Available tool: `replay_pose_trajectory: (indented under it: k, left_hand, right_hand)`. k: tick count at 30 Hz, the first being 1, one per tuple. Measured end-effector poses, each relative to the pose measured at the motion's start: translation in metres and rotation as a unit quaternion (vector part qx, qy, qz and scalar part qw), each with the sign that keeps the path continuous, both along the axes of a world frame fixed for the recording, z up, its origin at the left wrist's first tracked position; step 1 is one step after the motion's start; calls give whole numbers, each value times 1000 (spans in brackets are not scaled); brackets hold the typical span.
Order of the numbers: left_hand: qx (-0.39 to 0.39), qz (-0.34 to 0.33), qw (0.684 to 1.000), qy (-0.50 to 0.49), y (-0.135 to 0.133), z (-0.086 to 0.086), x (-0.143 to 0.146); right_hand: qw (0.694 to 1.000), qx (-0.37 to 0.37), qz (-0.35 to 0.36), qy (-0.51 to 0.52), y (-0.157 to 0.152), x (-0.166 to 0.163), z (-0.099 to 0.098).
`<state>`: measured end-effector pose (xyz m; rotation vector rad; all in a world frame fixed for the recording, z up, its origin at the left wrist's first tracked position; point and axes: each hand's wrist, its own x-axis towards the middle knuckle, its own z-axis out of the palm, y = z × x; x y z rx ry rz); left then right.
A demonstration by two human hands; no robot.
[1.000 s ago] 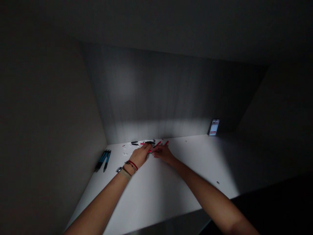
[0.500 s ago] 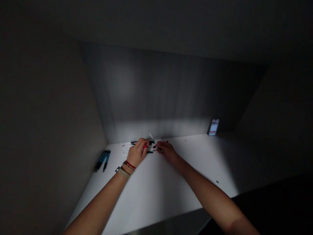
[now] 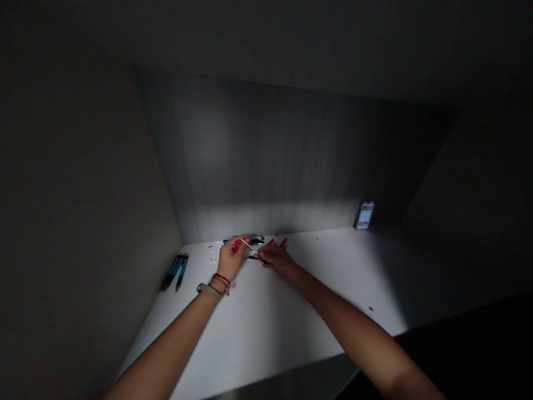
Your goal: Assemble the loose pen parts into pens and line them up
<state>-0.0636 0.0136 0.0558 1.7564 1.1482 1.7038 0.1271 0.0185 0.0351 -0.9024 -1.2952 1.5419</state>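
So, white stick (image 3: 249, 245): slanted between the hands above the table, lower end at the right fingertips.
Right hand (image 3: 280, 261): pinched on the white stick; dark part at the fingers too, too small to identify.
Left hand (image 3: 230, 260): closed round a red piece (image 3: 236, 246); can't tell if it touches the stick.
Behind hands: black pen parts (image 3: 257, 241), red tubes (image 3: 283, 243).
Far left: blue pens (image 3: 182, 272).
Table (image 3: 291, 339): white, phone (image 3: 365, 215) leaning at back right.

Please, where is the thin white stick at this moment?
The thin white stick is slightly left of and well below the middle of the head view, slanting between the left hand and the right hand.
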Motion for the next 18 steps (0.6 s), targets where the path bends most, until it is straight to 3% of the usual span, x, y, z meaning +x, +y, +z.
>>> replay_pose_trajectory:
  k: [4,9,18]
  left_hand:
    - [-38,-49,995,-77,-2,4,2]
    - [-144,-118,977,-107,-7,2,3]
    - [-166,-83,974,-127,-6,2,8]
  right_hand:
    - [1000,-6,-1,3,2,0,-2]
    - [1000,-6,-7,15,3,2,0]
    - [1000,-12,19,4,7,2,-8]
